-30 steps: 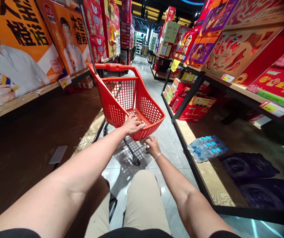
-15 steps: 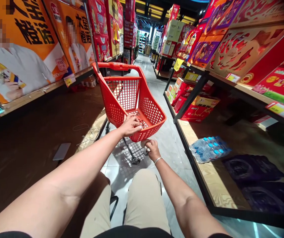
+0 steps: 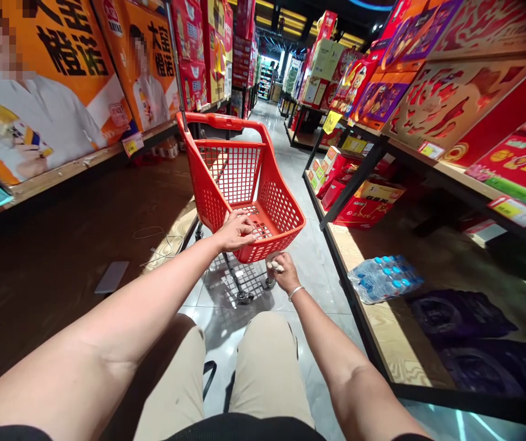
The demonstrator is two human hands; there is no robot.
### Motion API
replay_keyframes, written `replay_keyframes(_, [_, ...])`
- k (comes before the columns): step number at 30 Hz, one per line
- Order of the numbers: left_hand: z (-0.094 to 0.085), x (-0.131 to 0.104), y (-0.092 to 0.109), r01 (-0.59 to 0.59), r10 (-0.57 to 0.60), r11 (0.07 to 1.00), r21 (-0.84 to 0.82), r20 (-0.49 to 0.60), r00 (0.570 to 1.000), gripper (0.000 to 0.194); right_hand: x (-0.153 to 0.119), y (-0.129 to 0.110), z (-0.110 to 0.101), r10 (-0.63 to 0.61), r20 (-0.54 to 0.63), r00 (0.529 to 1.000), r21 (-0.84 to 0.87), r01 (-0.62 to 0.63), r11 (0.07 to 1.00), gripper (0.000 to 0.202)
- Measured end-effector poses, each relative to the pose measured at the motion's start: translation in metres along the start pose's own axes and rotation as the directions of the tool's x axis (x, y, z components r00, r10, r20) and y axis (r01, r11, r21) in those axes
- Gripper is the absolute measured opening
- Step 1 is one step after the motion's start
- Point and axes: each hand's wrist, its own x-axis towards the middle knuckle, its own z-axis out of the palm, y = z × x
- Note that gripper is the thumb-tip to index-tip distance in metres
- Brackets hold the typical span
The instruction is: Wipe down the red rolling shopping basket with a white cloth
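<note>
A red plastic shopping cart (image 3: 198,177) with perforated sides stands in the aisle in front of my knees, its basket empty. My left hand (image 3: 235,231) lies on the cart's near left rim, fingers apart and stretched out over the basket. Just below the near right corner of the cart, my right hand (image 3: 285,273) is closed on a small white, crumpled cloth (image 3: 276,266). Part of the cloth is hidden by the fingers, and whether it touches the cart's underside I cannot tell. A pale bracelet circles the right wrist.
Shelves with orange drink boxes (image 3: 79,92) line the left side. Gift boxes (image 3: 465,104) fill the right shelf, above a pack of water bottles (image 3: 382,278). A loose cable (image 3: 164,245) and a pale flat object (image 3: 112,277) lie at left. Tiled floor (image 3: 267,128) runs ahead.
My left hand has slid slightly left along the rim, its fingers more spread. My right hand has turned a little, showing more of the white cloth. The cart's front wheels have shifted slightly.
</note>
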Motion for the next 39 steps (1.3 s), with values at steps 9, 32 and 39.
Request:
replay_keyframes(9, [-0.001,-0.005,0.005,0.001,-0.002,1.0,0.012,0.013,1.0,0.024,0.07,-0.06,-0.079,-0.13,-0.165,0.978,-0.137,0.107,0.985,0.024])
replay_keyframes(32, [-0.009,-0.015,0.003,0.008,-0.007,0.999,0.049,-0.025,1.0,0.035,0.114,-0.052,-0.104,-0.056,0.348,0.936,-0.507,0.238,0.828,0.006])
replay_keyframes(39, [-0.014,-0.023,0.003,0.091,-0.086,0.985,0.145,-0.042,0.995,0.028,0.098,-0.064,-0.087,-0.025,0.196,0.98,-0.493,0.12,0.862,0.017])
